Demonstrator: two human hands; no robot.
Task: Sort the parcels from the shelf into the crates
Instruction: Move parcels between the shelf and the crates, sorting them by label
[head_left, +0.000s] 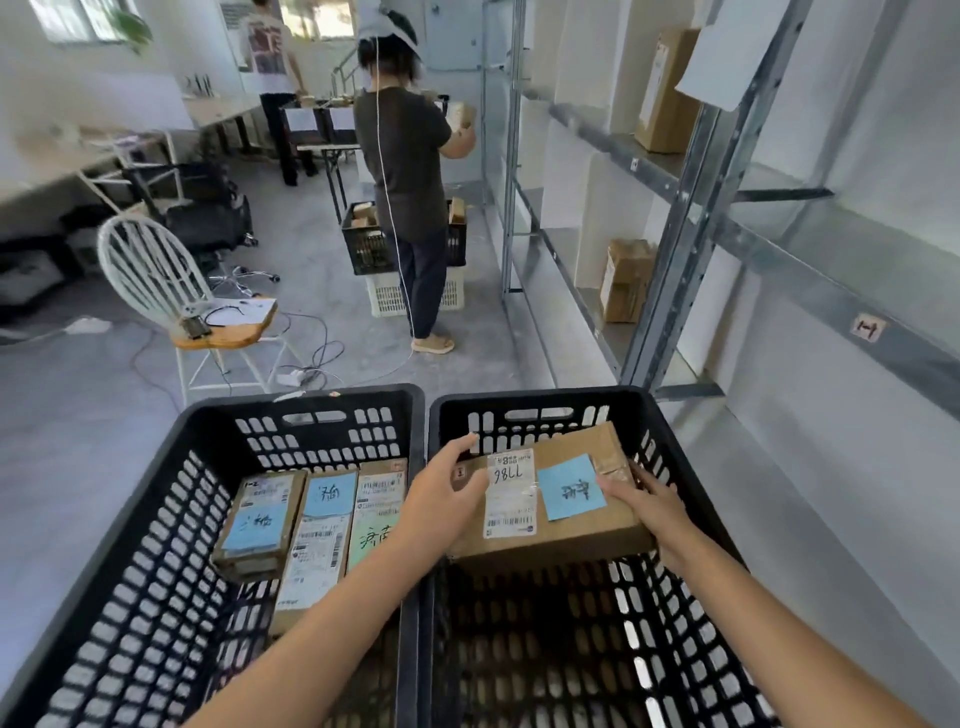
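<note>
1. Right crate (535, 397): parcel (566, 525) is held inside, above its floor, grasped at both ends by left hand (447, 493) and right hand (644, 499).
2. Beside it: left crate (311, 400), sorted parcels (322, 525) already laid.
3. Beyond it: boxes (626, 280) remain on shelf (670, 260); sorting is judged partway.

A brown cardboard parcel (566, 525), bearing a white shipping label and a blue handwritten note, is gripped at either end by the left hand (447, 493) and right hand (647, 501), roughly level over the inside of the black slotted right crate (540, 397). Touching it, the matching left crate (311, 401) holds three flat parcels (322, 540) lying side by side. Two cardboard boxes (667, 93) stand on the metal shelf (675, 249).
</note>
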